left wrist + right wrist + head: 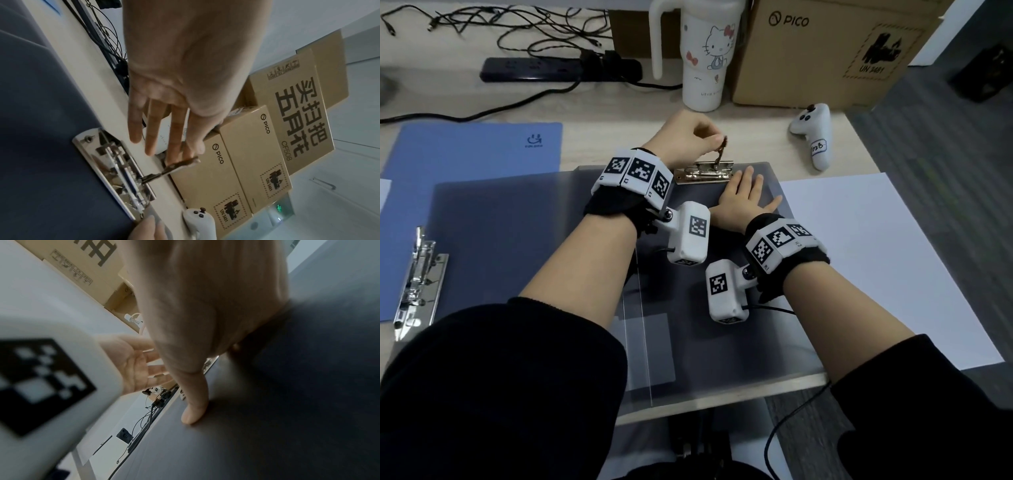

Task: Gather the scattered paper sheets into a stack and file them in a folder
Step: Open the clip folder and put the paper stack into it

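Head view: my left hand [681, 140] pinches the raised lever [720, 150] of the metal clip [703, 173] at the far edge of the grey folder [517, 240], which lies open on the table [599, 120] in front of me. My right hand [743, 202] lies flat on the folder just below the clip, fingers straight, holding nothing. A white sheet [876, 257] lies on the table beside the folder's right edge, partly overhanging the table edge. A blue folder [465, 154] with its own clip [417, 281] sits to the left, partly under the grey one. Behind stand a tumbler [705, 58], a cardboard box [825, 51], a white controller [813, 133] and a power strip [558, 70] with cables.

Left wrist view: the thumb and forefinger hold the lever [174, 167], which stands up off the clip [115, 175]; the other fingers [153, 129] are extended. Boxes [236, 162] and the controller [197, 219] lie beyond.

Right wrist view: my right thumb [195, 402] presses on the grey folder [287, 402]. My left hand [135, 363] shows beyond it.
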Demonstrator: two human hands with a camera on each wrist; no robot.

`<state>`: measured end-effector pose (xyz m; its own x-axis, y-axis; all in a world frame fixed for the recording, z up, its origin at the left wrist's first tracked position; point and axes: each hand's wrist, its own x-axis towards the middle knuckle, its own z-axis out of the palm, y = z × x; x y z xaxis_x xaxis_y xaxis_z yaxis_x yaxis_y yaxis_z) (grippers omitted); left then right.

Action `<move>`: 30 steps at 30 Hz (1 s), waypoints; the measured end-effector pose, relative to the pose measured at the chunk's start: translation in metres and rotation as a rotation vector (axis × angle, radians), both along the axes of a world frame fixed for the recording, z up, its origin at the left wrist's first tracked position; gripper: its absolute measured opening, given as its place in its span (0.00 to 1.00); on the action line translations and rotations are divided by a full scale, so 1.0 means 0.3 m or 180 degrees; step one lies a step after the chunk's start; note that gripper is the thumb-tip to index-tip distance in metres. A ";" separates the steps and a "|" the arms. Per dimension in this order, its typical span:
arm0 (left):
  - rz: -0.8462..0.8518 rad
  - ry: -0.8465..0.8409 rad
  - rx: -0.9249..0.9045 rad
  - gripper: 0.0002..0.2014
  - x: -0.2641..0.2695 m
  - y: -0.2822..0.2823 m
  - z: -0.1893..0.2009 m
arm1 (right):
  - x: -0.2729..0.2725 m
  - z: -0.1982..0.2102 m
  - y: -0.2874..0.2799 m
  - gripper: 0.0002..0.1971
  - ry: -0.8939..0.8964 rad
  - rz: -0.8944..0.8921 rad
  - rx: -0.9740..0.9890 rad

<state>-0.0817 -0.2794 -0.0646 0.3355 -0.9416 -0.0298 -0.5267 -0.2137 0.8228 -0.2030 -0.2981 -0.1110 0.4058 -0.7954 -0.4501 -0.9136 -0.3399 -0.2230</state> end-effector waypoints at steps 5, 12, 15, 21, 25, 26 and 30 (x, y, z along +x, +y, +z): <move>-0.0620 0.0001 0.0404 0.18 -0.032 -0.005 -0.006 | -0.003 0.002 -0.005 0.50 0.0013 0.0041 0.0029; -0.0485 0.0402 0.0533 0.19 -0.052 0.020 -0.028 | -0.014 0.019 0.004 0.63 -0.0055 0.0105 0.0058; -0.0202 0.0550 0.0284 0.18 -0.054 0.060 -0.019 | -0.029 0.034 0.010 0.65 -0.0151 0.0146 0.0056; 0.0022 0.0442 0.0052 0.17 -0.059 0.139 0.012 | -0.094 0.072 0.006 0.49 -0.0880 0.0009 0.0015; 0.0148 0.0356 0.0019 0.16 -0.109 0.193 0.012 | -0.167 0.108 0.029 0.41 -0.1464 -0.0413 0.0141; 0.0171 0.0378 0.0014 0.16 -0.125 0.207 0.007 | -0.191 0.116 0.038 0.40 -0.1479 -0.0499 0.0145; 0.0156 0.0289 0.0163 0.14 -0.202 0.274 -0.013 | -0.288 0.119 0.071 0.35 -0.1344 -0.0667 0.0128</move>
